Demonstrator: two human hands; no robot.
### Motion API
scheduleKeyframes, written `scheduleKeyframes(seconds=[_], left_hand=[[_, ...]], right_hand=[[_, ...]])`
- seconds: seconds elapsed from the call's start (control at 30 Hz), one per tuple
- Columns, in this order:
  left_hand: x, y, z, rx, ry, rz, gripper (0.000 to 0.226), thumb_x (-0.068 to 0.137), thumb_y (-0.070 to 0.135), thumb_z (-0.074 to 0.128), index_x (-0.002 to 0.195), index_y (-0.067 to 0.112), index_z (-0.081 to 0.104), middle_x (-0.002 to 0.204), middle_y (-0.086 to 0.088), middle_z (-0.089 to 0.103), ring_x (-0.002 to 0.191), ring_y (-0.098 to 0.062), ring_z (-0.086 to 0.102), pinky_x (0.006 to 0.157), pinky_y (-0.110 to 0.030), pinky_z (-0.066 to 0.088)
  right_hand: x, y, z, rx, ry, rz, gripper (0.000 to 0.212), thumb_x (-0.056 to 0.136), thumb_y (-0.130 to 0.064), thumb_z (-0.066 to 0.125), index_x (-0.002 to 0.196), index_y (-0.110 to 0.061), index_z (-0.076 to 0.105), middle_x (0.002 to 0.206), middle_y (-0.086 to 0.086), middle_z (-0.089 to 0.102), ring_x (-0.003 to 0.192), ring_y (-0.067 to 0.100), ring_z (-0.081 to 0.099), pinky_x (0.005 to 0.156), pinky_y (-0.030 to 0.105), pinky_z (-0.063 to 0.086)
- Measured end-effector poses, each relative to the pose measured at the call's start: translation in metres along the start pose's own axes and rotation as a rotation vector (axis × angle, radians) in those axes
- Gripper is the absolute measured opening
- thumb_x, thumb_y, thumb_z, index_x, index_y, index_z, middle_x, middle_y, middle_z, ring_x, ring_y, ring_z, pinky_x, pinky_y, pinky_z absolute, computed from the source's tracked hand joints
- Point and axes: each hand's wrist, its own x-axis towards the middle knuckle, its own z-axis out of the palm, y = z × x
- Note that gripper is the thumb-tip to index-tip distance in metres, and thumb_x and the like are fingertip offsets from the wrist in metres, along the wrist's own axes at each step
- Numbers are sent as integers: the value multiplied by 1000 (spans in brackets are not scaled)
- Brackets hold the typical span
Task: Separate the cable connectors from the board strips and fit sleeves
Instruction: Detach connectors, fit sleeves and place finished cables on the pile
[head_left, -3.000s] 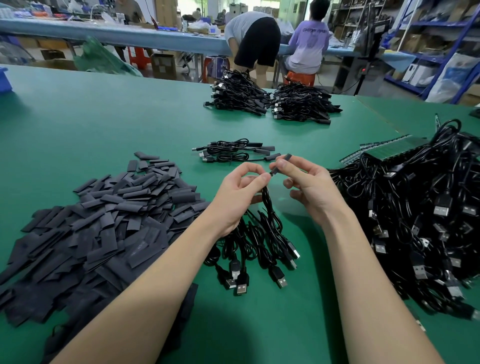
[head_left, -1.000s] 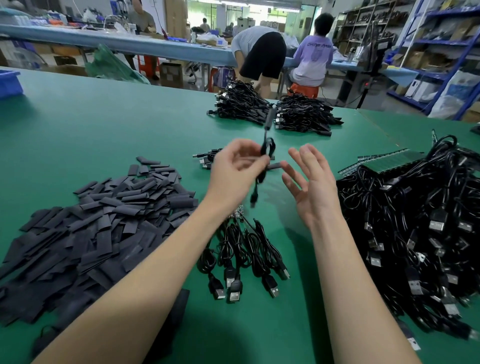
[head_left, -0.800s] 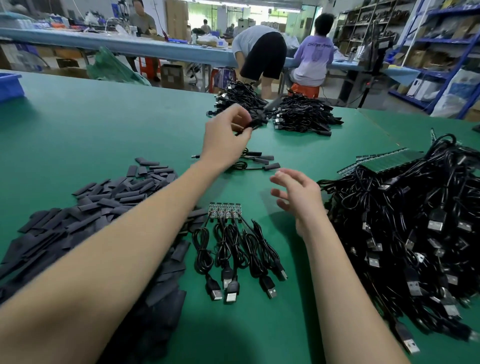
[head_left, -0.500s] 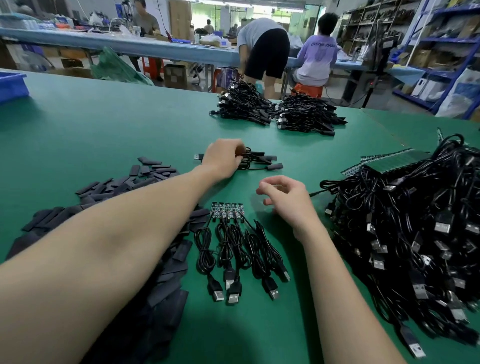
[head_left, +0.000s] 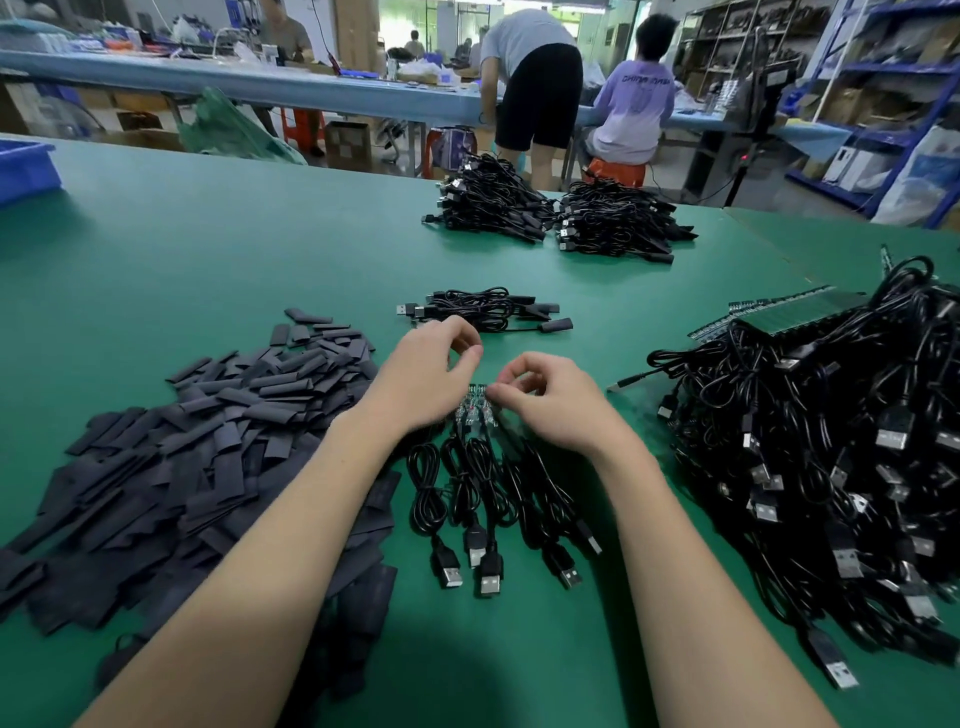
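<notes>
Fingertips of the right hand (head_left: 558, 402) pinch the board strip (head_left: 475, 402); beside it, the left hand (head_left: 423, 376) hovers curled, empty.

A broad green worktop (head_left: 208, 249) fills the view. On its left lies a wide, loose heap of flat dark sleeves (head_left: 171, 457). In the near middle, a short row of black cables (head_left: 483, 493) lies side by side, plugs toward the viewer, joined at the far end to a small board strip (head_left: 474, 402). Just beyond rests a small bundle of sleeved cables (head_left: 483, 310). At the far edge sit two black cable piles (head_left: 561, 215), side by side. A large tangle of cables (head_left: 831, 441) covers the right side, green board strips (head_left: 795, 307) on its far side. A blue bin (head_left: 23, 166) sits at the far left.
</notes>
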Motion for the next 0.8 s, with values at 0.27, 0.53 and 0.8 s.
scheduleKeyframes(seconds=[0.27,0.53,0.8], left_hand=[[-3,14,-16,-554,-222,-179,13,91,45,70,91,33,77,93,14,76,87,4,65,84,-18,47],[-5,24,-11,-921,-247,-358,14,90,23,73,100,15,76,98,-6,77,94,-20,69,92,-37,54],[-8,23,-6,-1070,-280,-404,19,95,22,68,111,11,70,105,-14,73,91,-24,67,85,-35,59]], right_hand=[[-5,-3,-16,597,25,180,24,83,-37,82,101,-21,79,90,-12,73,79,11,49,72,27,38],[-4,-4,-14,785,-90,187,50,72,-39,76,117,-17,73,58,-18,59,55,4,39,63,27,31],[-2,-5,-12,932,-158,283,20,75,-37,78,85,-20,81,76,-6,60,57,7,39,50,17,35]])
